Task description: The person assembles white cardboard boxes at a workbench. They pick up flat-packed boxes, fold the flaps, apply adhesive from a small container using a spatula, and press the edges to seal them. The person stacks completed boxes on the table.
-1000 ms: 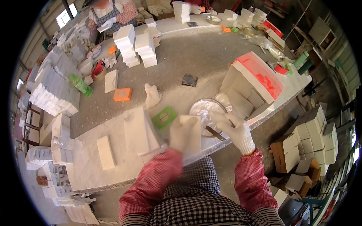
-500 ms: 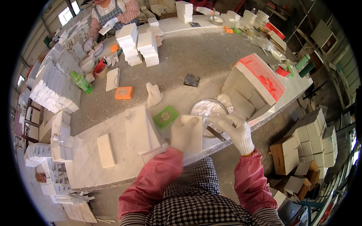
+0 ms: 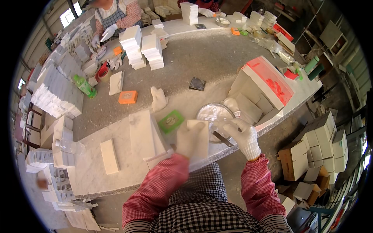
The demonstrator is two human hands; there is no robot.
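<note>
My left hand [image 3: 187, 138], in a white glove and smeared by motion, grips a white tile [image 3: 201, 143] at the front edge of the work table. To its right, my gloved right hand [image 3: 244, 136] hovers by a metal bowl [image 3: 199, 112] of white paste [image 3: 214, 111]. Its fingers are bent together, and whatever they hold is too blurred to make out. A dark flat-handled scraper [image 3: 223, 138] lies across the bowl's near rim, close under those fingers. Left of my left hand lie several larger white tiles [image 3: 140, 130] and a green box [image 3: 171, 121].
A white carton with a red top [image 3: 270, 81] lies open-sided beyond the bowl. An orange box [image 3: 128, 97], a crumpled white cloth [image 3: 158, 98] and a narrow tile [image 3: 110, 156] are on the left. Tile stacks [image 3: 132, 44] stand further back, where two co-workers sit. Cartons [image 3: 293, 161] cover the floor at right.
My right hand has shifted slightly right, away from the bowl. My left hand stays on the tile, still blurred. At the far left, a co-worker's hands have moved lower with a white piece.
</note>
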